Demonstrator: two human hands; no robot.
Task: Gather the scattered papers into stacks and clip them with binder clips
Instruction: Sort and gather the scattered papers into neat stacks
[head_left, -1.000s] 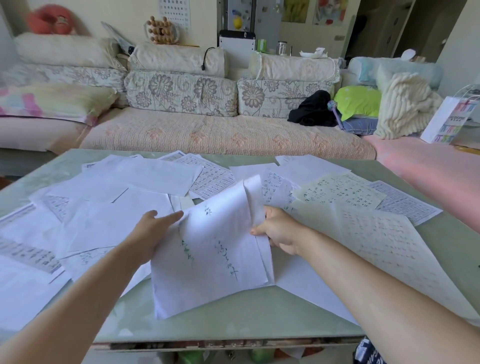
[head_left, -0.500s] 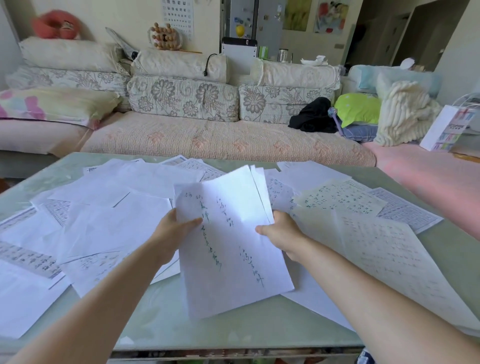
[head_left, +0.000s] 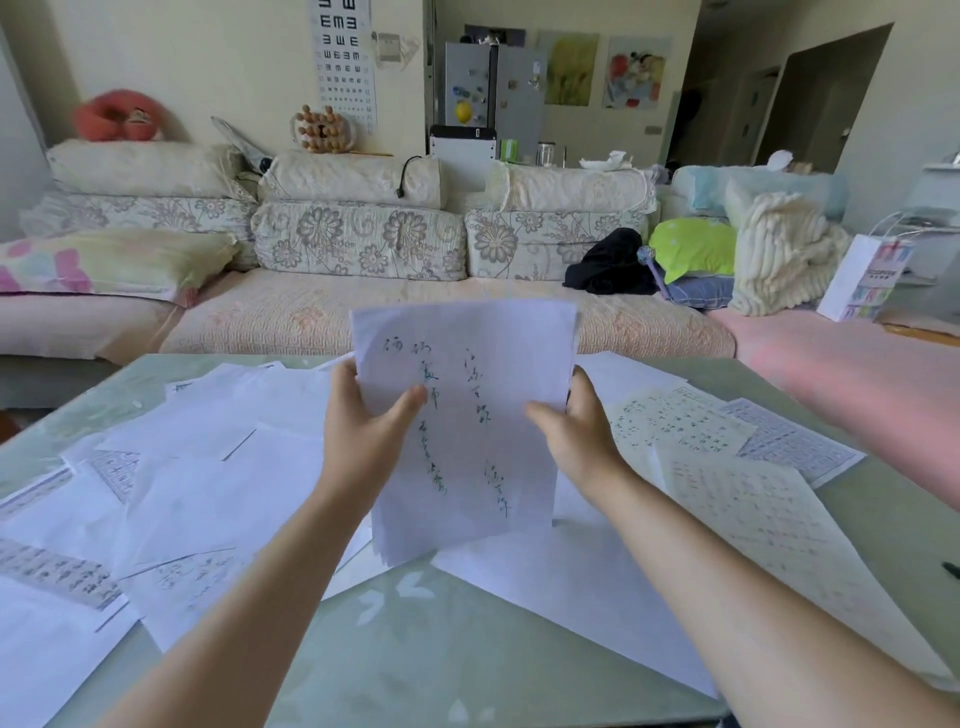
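The table (head_left: 441, 639) spreads below and around both grips, and scattered papers (head_left: 218, 483) cover it to either side of them and beyond, some plain, some printed. Between the grips a thin stack (head_left: 467, 415) of handwritten sheets stands nearly upright. I cannot tell whether its lower edge touches the sheets beneath it. The left grip (head_left: 363, 431) pinches the stack's left edge front and back, and the right grip (head_left: 571, 436) pinches the right edge the same way. The sheets are probably light, limp and slippery against one another, so it looks soundest to hold both long edges and tap the bottom square before a clip goes on the top edge. A second ago the stack lay slanted low over the table; now it is raised and squared upright between the grips.
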